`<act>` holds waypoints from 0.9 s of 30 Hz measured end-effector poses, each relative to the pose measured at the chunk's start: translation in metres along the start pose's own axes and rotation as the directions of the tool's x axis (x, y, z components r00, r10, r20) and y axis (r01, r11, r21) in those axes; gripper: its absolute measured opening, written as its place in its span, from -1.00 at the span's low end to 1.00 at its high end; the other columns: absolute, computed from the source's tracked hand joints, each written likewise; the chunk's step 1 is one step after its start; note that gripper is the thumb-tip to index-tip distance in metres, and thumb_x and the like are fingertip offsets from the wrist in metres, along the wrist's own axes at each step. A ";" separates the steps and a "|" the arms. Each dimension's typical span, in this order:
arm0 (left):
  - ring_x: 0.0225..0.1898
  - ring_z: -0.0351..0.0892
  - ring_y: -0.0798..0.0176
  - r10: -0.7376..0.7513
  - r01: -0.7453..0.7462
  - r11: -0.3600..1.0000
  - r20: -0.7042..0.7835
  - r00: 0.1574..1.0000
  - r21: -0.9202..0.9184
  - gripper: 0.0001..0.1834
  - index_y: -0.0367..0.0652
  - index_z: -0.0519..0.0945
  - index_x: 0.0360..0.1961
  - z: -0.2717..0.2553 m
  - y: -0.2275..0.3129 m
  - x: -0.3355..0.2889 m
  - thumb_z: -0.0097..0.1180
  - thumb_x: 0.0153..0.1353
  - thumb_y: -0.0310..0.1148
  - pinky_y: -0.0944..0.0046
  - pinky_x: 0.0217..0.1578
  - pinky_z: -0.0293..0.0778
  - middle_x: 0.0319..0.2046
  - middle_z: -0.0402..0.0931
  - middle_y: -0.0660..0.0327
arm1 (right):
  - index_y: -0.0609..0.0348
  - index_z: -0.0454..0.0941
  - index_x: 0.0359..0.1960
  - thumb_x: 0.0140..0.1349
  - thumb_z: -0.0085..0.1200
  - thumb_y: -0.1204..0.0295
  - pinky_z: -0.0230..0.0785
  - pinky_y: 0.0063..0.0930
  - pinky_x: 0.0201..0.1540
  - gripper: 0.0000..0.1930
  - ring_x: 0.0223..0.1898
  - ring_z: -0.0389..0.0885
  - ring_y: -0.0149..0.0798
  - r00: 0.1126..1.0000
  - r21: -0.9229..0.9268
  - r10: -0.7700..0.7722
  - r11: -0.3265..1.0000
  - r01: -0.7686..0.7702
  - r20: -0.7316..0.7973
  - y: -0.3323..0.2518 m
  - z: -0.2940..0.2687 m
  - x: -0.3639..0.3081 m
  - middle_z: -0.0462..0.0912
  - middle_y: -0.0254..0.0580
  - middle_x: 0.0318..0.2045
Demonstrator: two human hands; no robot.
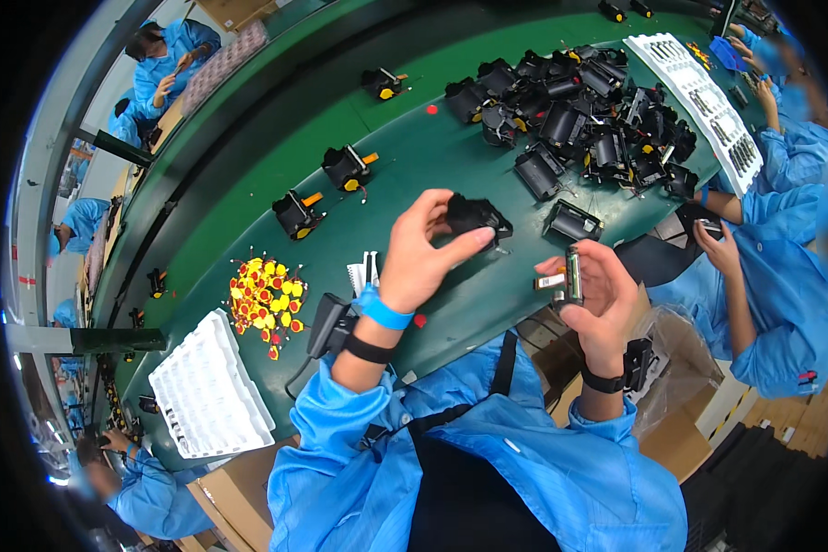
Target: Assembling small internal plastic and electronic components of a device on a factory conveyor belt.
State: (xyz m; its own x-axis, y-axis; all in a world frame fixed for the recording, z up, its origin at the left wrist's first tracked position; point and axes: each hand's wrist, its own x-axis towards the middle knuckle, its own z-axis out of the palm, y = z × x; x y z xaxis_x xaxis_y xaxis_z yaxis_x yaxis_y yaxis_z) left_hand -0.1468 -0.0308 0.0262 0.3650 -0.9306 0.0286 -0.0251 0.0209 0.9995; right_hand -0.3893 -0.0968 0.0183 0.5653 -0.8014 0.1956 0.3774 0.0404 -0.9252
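Observation:
My left hand (pixel 414 258) is closed around a black plastic housing (pixel 474 216), held over the green table. In my right hand (pixel 603 299) is a small narrow part (pixel 573 276), dark green and metallic, with a pale labelled piece sticking out toward the left; its exact kind cannot be made out. The two held things are apart. Just beyond my right hand, a loose black housing (pixel 572 222) lies on the table. A small white slotted piece (pixel 364 272) rests beside my left wrist.
Black housings (pixel 561 124) are heaped at the far right, beside a white tray (pixel 699 110) of small parts. Yellow-and-red round pieces (pixel 267 293) lie at left, near another white tray (pixel 207 391). Assembled housings (pixel 345 168) stand along the green conveyor (pixel 340 120). Co-workers in blue (pixel 787 267) sit close at right.

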 end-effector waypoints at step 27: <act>0.40 0.21 -0.25 0.349 -0.387 0.113 0.328 0.878 0.915 -0.31 -0.40 0.43 0.15 0.017 0.021 0.086 0.34 -0.05 -0.40 -0.10 0.36 0.21 0.20 0.38 -0.21 | 0.39 0.36 0.20 -0.05 0.50 0.44 0.49 -0.34 0.11 -0.23 -0.01 0.67 -0.20 0.983 -0.255 -0.086 0.966 0.042 -0.161 -0.001 -0.040 -0.032 0.67 -0.02 -0.05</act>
State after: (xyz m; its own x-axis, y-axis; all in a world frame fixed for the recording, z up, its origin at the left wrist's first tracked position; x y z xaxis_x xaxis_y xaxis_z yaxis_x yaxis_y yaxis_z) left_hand -0.1319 -0.1167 0.0491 0.0064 -0.9295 0.3688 -0.9958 0.0278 0.0871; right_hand -0.4374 -0.0947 0.0003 0.4054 -0.8874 0.2193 0.2012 -0.1474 -0.9684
